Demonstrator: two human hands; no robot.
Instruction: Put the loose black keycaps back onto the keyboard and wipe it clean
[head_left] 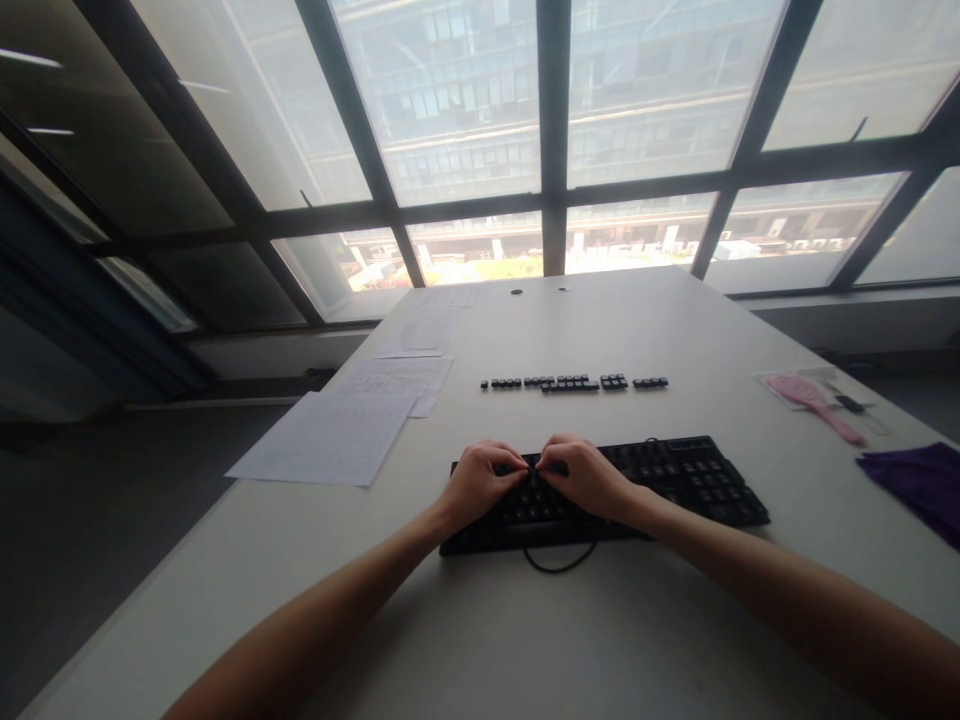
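Note:
A black keyboard (697, 480) lies on the white table, its cable looping out at the front edge. Over its left half, my left hand (484, 480) is closed in a pinch, fingertips at the upper key rows. My right hand (585, 478) pinches from the other side, its fingertips almost meeting the left ones. Between them is a small black keycap (533, 464), partly hidden by the fingers. Behind the keyboard, several loose black keycaps (571, 383) stand in a broken row on the table.
Sheets of paper (322, 440) lie along the table's left side. On the right are a pink hairbrush (814, 402), a small dark object (850, 404) and a purple cloth (919, 485). Large windows (457, 110) rise beyond the table's far edge.

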